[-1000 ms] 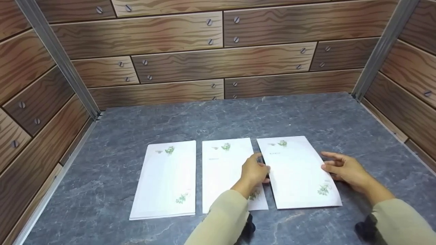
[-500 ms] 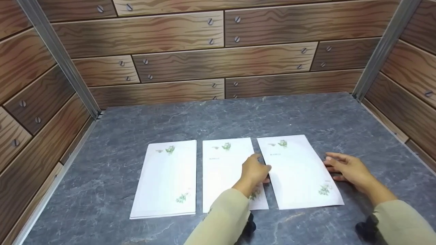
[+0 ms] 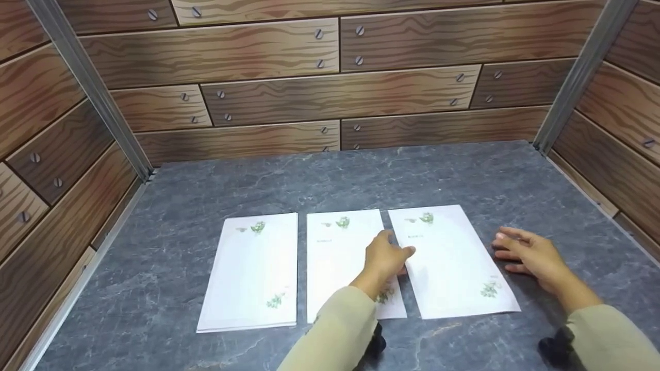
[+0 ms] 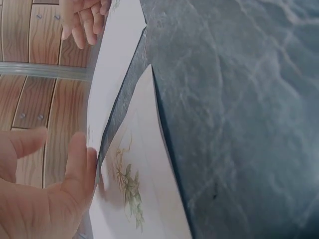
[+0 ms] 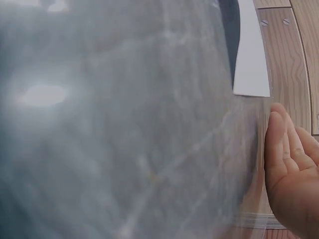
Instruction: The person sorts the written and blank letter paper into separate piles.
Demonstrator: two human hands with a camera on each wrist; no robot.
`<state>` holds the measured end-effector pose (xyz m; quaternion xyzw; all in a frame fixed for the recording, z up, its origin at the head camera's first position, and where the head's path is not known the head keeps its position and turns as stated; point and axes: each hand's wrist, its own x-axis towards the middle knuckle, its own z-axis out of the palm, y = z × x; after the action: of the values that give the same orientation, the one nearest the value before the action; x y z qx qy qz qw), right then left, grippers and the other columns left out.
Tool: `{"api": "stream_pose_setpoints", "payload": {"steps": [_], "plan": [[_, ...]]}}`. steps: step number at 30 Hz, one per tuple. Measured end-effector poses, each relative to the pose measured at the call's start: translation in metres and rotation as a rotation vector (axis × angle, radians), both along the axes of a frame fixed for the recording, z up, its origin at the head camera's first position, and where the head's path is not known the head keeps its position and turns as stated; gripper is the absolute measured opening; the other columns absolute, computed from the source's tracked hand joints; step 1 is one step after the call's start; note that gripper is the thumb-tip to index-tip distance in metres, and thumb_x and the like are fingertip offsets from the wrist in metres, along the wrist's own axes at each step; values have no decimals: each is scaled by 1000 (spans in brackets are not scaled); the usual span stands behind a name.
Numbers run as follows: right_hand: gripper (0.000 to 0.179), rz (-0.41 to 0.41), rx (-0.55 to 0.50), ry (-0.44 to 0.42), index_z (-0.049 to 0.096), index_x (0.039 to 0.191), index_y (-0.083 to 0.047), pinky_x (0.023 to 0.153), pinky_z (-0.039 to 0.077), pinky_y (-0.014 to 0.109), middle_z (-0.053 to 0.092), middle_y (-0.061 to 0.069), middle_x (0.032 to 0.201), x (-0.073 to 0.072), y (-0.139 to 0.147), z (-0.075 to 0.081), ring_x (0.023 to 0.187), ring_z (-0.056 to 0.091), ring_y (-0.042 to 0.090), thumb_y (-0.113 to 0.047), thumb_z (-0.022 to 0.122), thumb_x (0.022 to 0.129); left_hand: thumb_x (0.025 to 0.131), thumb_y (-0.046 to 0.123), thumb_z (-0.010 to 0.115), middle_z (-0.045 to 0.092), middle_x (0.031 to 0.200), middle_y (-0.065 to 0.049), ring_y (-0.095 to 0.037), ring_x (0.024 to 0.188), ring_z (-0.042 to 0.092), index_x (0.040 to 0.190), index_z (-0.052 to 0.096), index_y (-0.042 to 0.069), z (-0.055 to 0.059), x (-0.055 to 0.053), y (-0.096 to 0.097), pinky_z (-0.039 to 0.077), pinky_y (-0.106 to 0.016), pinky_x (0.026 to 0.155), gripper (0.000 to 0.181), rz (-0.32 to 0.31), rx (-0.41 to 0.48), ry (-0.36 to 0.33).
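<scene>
Three white stacks of paper with green plant prints lie side by side in the head view: a left stack (image 3: 258,273), a middle stack (image 3: 335,268) and a right stack (image 3: 456,263). My left hand (image 3: 384,257) is at the gap between the middle and right ones, its thumb apart from its fingers and over the right stack's left edge. In the left wrist view, its fingertips (image 4: 89,164) are right at the paper edge. My right hand (image 3: 533,257) stands just beyond the right stack's right edge, fingers loosely bent and holding nothing.
The papers lie on a grey marbled tabletop (image 3: 289,185). Wood-plank patterned walls (image 3: 268,98) rise at the back and both sides, with metal posts (image 3: 95,93) in the corners. Dark wrist straps show under both sleeves.
My right hand has drawn a little to the right, away from the right stack's edge. My left thumb has lifted slightly from the paper; the right stack has flattened a little.
</scene>
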<state>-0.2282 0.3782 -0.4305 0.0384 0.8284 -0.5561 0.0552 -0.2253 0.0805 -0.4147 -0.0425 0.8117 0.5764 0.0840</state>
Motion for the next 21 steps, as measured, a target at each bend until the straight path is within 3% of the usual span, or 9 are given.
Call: {"api": "stream_pose_setpoints", "payload": {"steps": [3, 13, 15, 17, 19, 21], "plan": [[82, -20, -41, 35, 17, 148, 7, 72, 57, 30, 63, -8, 107, 0, -1, 2, 87, 64, 3, -44, 55, 95, 84, 27, 75, 64, 101, -9, -22, 83, 66, 138, 44, 1, 1, -1, -3, 55, -34, 76, 67, -15, 6, 52], [79, -43, -104, 172, 9, 150, 5, 74, 54, 25, 55, -22, 105, 2, -4, 5, 91, 62, -1, -37, 51, 98, 77, 38, 80, 52, 131, -9, -29, 121, 50, 147, 34, 9, 5, -6, -14, 47, -38, 95, 89, -101, 119, 146], [78, -53, -128, 192, 7, 150, 4, 74, 54, 23, 55, -16, 109, 1, -7, 6, 91, 61, -2, -35, 52, 98, 77, 38, 80, 49, 135, -9, -28, 124, 46, 148, 31, 10, 6, -7, -18, 45, -38, 98, 91, -127, 126, 162], [78, -58, -153, 210, 6, 150, 3, 74, 53, 21, 54, 2, 123, 1, -9, 7, 91, 61, -3, -32, 52, 99, 77, 38, 80, 46, 139, -10, -28, 127, 44, 149, 28, 11, 6, -7, -22, 43, -38, 100, 93, -152, 132, 174], [77, -56, -153, 227, 5, 151, 2, 75, 52, 20, 43, 22, 136, 1, -11, 8, 92, 59, -4, -32, 51, 99, 76, 38, 80, 43, 142, -10, -27, 129, 42, 150, 27, 12, 7, -9, -26, 42, -38, 101, 95, -171, 129, 183], [76, -49, -142, 244, 5, 151, 1, 76, 51, 18, 29, 33, 142, 1, -14, 9, 94, 58, -5, -32, 50, 100, 76, 38, 81, 41, 144, -10, -26, 130, 40, 151, 26, 13, 7, -10, -30, 41, -39, 101, 96, -183, 122, 185]]}}
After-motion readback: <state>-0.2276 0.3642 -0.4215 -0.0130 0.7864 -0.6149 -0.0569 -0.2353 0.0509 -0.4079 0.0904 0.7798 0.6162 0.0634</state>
